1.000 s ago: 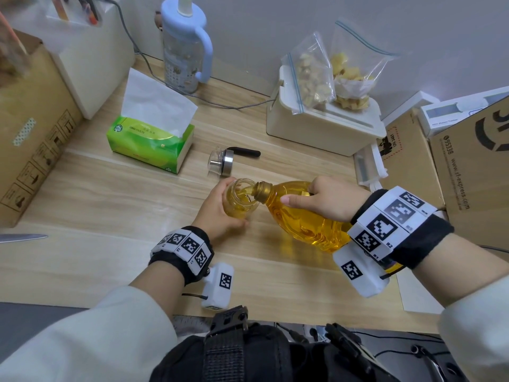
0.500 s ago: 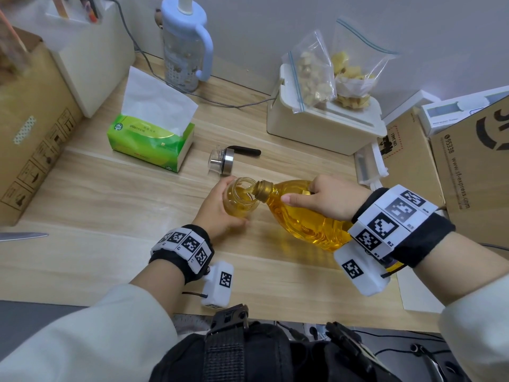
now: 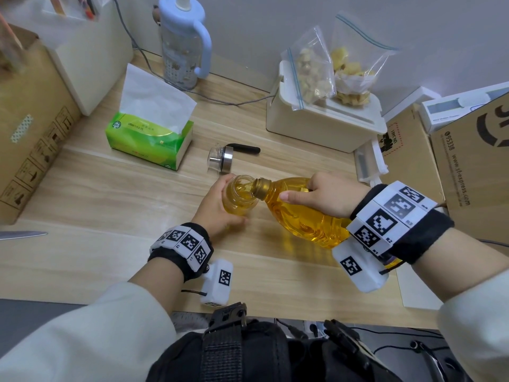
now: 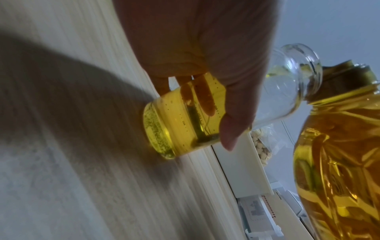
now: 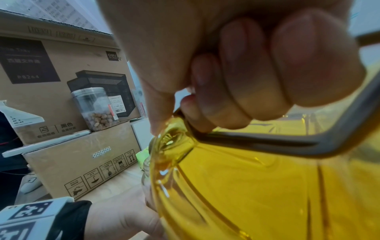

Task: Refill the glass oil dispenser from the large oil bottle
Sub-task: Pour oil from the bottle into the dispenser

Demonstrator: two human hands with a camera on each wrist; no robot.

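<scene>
Pouring from the one big oil bottle (image 3: 300, 216), I grip its handle in my closed right hand (image 3: 327, 197). The bottle is tipped nearly flat, its long axis running right to left, its neck pointing left and touching the rim of the single glass dispenser (image 3: 239, 195). That stands upright on the table (image 3: 96, 244), mouth up, oil filling its lower part, my left hand (image 3: 217, 213) wrapped round it. One dispenser lid (image 3: 220, 159) lies on its side just behind; one tissue pack (image 3: 148, 139) sits further left
</scene>
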